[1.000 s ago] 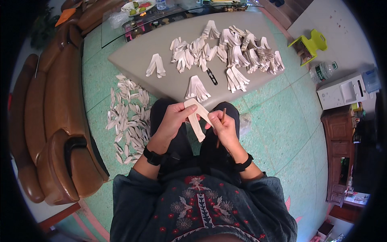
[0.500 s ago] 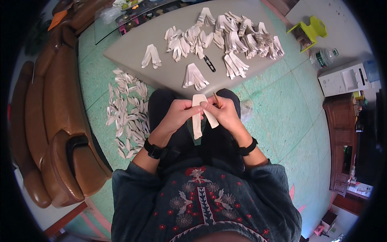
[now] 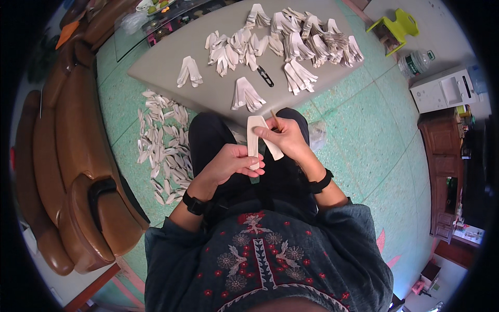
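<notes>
Forked white strip (image 3: 252,136) over person's lap, btwn both hands.
L hand (image 3: 236,164): fingers pinched on lower end; R hand (image 3: 287,137): clamped nr top, w/ brown stick (image 3: 275,118). Grey table (image 3: 163,57) ahead: white bundles (image 3: 299,47), black clip (image 3: 265,76). Clear bottle (image 3: 416,63) R, contents unclear.

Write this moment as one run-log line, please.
left hand: holds cream flat forked piece by one leg | right hand: holds its upper part and thin brown stick
</notes>
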Available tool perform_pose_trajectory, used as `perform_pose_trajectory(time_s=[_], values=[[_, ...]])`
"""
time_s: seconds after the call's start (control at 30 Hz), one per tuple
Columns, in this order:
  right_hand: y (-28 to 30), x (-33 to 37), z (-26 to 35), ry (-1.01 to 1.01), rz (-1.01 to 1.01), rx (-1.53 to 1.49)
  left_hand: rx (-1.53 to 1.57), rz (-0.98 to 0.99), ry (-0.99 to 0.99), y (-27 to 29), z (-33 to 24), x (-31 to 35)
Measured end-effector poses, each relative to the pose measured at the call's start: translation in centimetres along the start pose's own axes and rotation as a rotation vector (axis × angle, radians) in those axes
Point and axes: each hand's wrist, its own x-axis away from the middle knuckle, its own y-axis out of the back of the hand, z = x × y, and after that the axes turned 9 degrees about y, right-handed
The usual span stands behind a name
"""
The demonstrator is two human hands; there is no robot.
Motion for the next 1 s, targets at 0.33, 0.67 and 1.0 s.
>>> perform_pose_trajectory(time_s=[0.33,0.67,1.0], values=[[0.3,-0.2,0.1,-0.005,0.182,0.001,0.003,-0.089,-0.089,-1.1,0.3,0.2],[0.6,-0.3,0.7,0.015,0.169,0.034,-0.071,-0.11,-0.137,-1.9,-0.1,0.9],[0.4,-0.2,1.8,0.041,0.095,-0.02,-0.252,-0.169,-0.217,-1.4,-0.2,0.7]])
